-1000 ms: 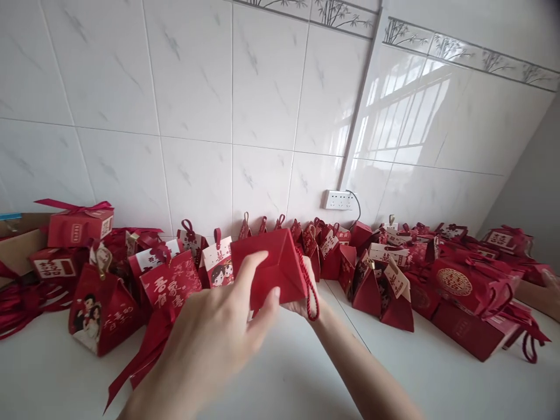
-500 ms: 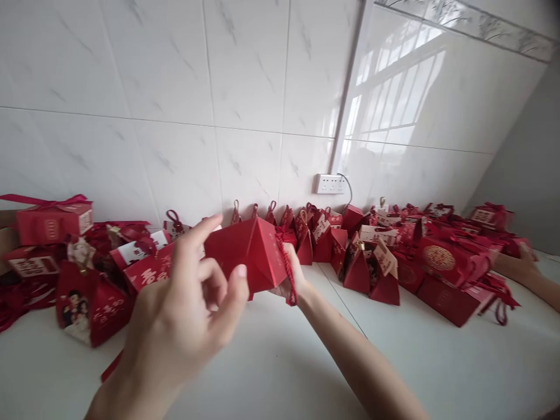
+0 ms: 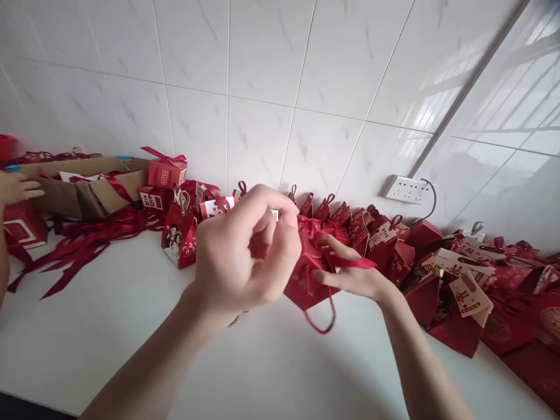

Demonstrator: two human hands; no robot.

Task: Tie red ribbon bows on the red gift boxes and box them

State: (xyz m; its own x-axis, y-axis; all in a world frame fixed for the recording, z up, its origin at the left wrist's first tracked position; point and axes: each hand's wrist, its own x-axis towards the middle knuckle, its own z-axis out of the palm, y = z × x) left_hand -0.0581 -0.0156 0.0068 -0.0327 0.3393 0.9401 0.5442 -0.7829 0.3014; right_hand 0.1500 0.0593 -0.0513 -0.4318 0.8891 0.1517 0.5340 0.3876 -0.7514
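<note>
My left hand is raised close to the camera, thumb and fingertips curled together in a pinch; whatever they hold, if anything, is hidden. Just beyond it, my right hand grips a red gift box, thumb on its near side and fingers over the top. From the box hangs a red cord handle in a loop. A red ribbon runs across the right hand. Part of the box is covered by my left hand.
Several red gift boxes line the wall, some at right. On the left are a photo-printed box, loose ribbons and a cardboard carton. Another person's hand is at far left. A socket strip is on the wall.
The view has swung left, bringing the carton and ribbons in. My left hand's fingers have closed from a loose spread to a pinch. The box in my right hand has turned.
</note>
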